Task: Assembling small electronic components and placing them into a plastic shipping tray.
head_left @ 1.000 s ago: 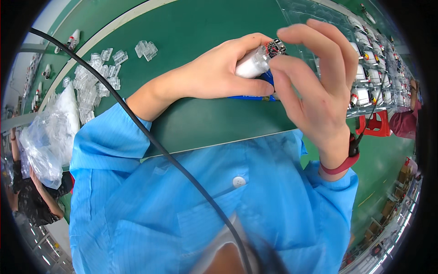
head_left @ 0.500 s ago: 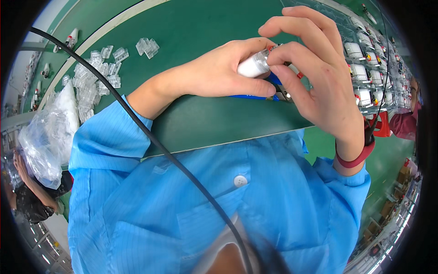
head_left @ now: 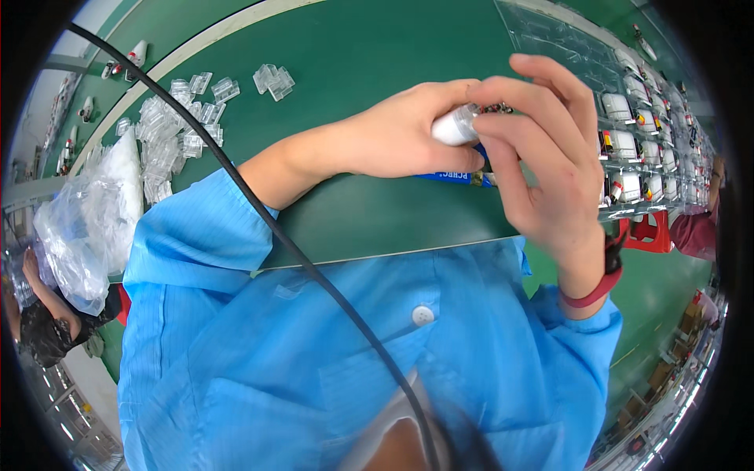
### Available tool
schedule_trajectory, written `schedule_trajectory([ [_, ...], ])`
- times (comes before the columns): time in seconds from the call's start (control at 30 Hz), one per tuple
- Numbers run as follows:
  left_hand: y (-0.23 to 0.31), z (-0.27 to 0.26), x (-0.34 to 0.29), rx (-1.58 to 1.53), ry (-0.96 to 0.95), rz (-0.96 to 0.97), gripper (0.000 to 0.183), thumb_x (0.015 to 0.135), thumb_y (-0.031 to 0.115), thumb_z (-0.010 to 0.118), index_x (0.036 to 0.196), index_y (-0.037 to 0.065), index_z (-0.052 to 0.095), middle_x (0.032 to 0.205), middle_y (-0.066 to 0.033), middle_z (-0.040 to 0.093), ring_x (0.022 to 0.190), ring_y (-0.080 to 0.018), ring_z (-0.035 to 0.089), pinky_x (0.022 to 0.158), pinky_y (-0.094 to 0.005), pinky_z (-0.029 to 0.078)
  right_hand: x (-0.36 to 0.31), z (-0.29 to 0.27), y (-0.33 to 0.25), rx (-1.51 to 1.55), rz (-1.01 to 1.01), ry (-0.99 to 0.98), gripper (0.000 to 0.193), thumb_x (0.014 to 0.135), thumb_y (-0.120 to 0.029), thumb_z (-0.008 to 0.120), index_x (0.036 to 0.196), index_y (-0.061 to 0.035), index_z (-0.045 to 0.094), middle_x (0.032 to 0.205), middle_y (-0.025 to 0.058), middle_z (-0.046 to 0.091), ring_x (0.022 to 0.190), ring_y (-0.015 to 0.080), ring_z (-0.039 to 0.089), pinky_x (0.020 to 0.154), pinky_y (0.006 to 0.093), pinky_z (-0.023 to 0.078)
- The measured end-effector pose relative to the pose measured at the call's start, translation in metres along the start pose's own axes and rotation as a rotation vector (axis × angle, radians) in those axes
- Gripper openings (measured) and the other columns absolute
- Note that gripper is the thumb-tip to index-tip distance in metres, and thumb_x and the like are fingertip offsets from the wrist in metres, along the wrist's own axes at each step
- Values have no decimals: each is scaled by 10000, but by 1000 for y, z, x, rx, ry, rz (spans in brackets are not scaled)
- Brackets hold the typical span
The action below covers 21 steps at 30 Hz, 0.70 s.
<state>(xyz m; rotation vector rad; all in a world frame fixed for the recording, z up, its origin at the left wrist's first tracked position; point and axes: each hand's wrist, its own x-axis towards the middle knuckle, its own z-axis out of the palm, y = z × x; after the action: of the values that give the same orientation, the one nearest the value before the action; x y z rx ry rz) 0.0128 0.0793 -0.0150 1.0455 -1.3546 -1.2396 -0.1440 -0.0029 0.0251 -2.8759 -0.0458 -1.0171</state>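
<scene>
A small white cylinder with a clear end (head_left: pixel 454 128) is gripped in my left hand (head_left: pixel 404 129), between the thumb and curled fingers. My right hand (head_left: pixel 546 161) is closed at the cylinder's clear end, its index finger and thumb against it and its upper fingers bent above. Some small dark and reddish bits show just beyond the clear end, too blurred to name. Under the two hands lies a flat blue printed item (head_left: pixel 452 177) on the green table (head_left: pixel 353 212), partly covered by them.
Clear plastic pieces (head_left: pixel 161 137) lie heaped at left, with a small separate group (head_left: pixel 273 82) nearby. A clear plastic bag (head_left: pixel 82 224) sits beside them. Clear trays (head_left: pixel 628 145) of white parts stand at right, near a red stool (head_left: pixel 650 231). A black cable (head_left: pixel 314 271) crosses the view. Other people are at both sides.
The view has shifted, so the table things appear a little further right and lower. My right fingers have drawn in closer around the cylinder's clear end; the left hand keeps its hold.
</scene>
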Motion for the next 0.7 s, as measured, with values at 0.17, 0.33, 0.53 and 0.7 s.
schedule_trajectory([
  [0.17,-1,2,-1,-36,74,-19,359,726,25,633,1073,33,540,924,-62,590,847,-132,569,728,-266,463,-10,12,-9,159,234,120,156,692,14,677,834,-36,637,1022,64,632,1113,328,489,884,383,420],
  [0.33,3,2,-2,-47,122,-73,378,696,3,608,1068,27,545,922,-63,593,842,-145,571,723,-266,461,-7,19,-8,108,211,170,99,737,-12,679,822,-36,635,1012,61,642,1133,328,482,916,398,402],
  [0.53,-6,0,2,-31,130,-45,408,692,12,625,1091,29,544,941,-71,601,849,-158,575,730,-275,464,-3,20,-7,18,115,131,86,737,3,676,797,-36,628,979,25,656,1108,312,495,896,362,408],
  [0.7,5,-1,0,-134,85,-140,464,736,-30,633,1177,37,502,1012,-37,561,935,-117,539,793,-242,445,-13,39,-16,31,251,290,114,704,-1,689,796,-47,640,976,46,651,1074,314,497,873,358,409],
])
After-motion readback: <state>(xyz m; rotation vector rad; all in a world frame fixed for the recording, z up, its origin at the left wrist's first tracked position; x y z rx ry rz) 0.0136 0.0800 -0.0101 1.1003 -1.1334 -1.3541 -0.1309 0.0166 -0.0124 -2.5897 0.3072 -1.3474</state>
